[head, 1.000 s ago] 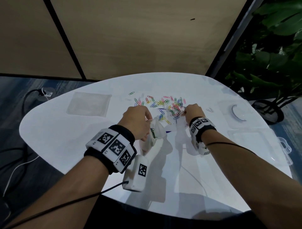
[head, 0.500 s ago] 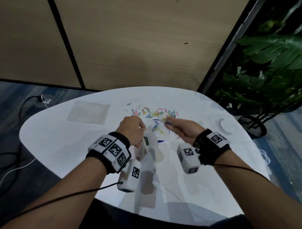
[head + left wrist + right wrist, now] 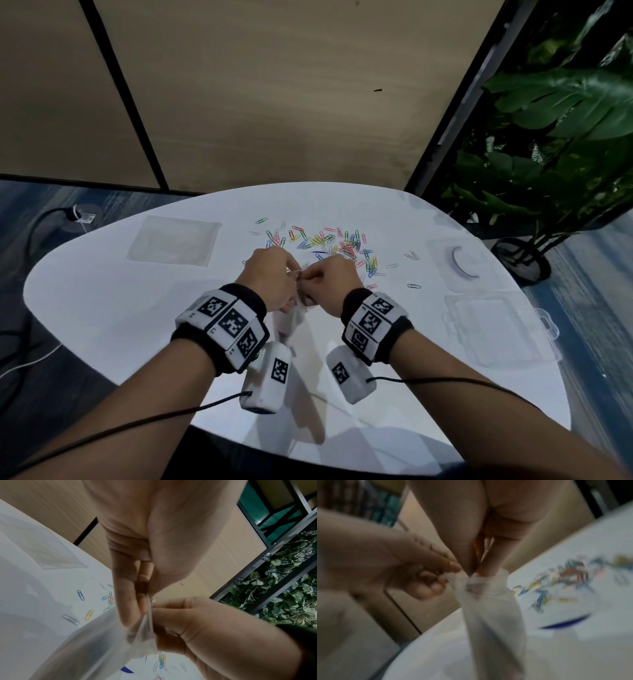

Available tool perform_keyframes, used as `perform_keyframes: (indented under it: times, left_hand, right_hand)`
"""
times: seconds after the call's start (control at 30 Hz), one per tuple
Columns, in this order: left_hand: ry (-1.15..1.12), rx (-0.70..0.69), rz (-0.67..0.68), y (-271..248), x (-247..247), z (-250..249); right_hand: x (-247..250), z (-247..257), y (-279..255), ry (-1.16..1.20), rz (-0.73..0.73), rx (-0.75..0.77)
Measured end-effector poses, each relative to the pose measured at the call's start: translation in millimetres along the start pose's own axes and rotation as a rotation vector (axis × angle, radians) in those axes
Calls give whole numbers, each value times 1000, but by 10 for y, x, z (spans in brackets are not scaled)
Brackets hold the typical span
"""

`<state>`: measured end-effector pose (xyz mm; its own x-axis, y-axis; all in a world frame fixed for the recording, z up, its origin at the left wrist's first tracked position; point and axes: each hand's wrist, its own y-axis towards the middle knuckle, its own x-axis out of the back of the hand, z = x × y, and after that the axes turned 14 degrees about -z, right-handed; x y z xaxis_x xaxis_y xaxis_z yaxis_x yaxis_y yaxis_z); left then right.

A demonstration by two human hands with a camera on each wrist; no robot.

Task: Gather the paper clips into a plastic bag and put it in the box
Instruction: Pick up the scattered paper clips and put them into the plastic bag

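A clear plastic bag (image 3: 291, 317) hangs between both hands above the white table (image 3: 102, 308). My left hand (image 3: 291, 274) pinches one side of the bag's top edge. My right hand (image 3: 313, 279) pinches the other side, fingertips at the mouth. The left wrist view shows the left hand (image 3: 144, 609) and right hand (image 3: 159, 616) meeting on the bag (image 3: 96, 642). In the blurred right wrist view the bag (image 3: 488, 608) dangles from the right hand (image 3: 476, 570). Several coloured paper clips (image 3: 329, 240) lie scattered just beyond the hands. Whether any clips are in my right fingers is hidden.
A clear plastic box (image 3: 496, 332) lies open at the table's right edge, with a clear lid-like piece (image 3: 459, 263) behind it. A flat stack of plastic bags (image 3: 173, 243) sits at the back left. A potted plant (image 3: 548, 154) stands to the right.
My right hand left the paper clip pile and came back to the bag's mouth beside my left hand. The left hand kept its hold on the bag.
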<state>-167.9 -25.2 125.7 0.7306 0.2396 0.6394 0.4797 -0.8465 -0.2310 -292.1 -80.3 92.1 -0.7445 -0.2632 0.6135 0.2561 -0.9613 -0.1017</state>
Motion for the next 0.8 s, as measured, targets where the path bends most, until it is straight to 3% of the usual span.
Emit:
perform_keyframes:
  times: [0.1,0.17,0.27,0.37,0.43,0.53,0.67,0.8]
  left_hand:
    - [-2,-3,2,-13,-11,-3]
    - [-4,-2,-9,-1,-5,4]
    - [2,6,-30,11,37,22]
    - [15,1,-35,13,83,55]
    - [26,-8,-37,22,102,85]
    - [43,-14,-42,41,131,129]
    - [59,-21,-36,74,161,166]
    - [75,-27,-25,108,151,172]
  right_hand:
    - [49,23,-16,-229,120,223]
    - [96,39,10,-229,239,256]
    - [238,17,147,131,273,59]
    - [448,-318,517,256,97,-83]
    - [617,-716,862,-86,-89,-98]
    - [798,-1338,1270,-594,-135,-202]
    - [709,-1791,1548,-722,-80,-281]
    - [359,-1595,1522,-696,-134,-119]
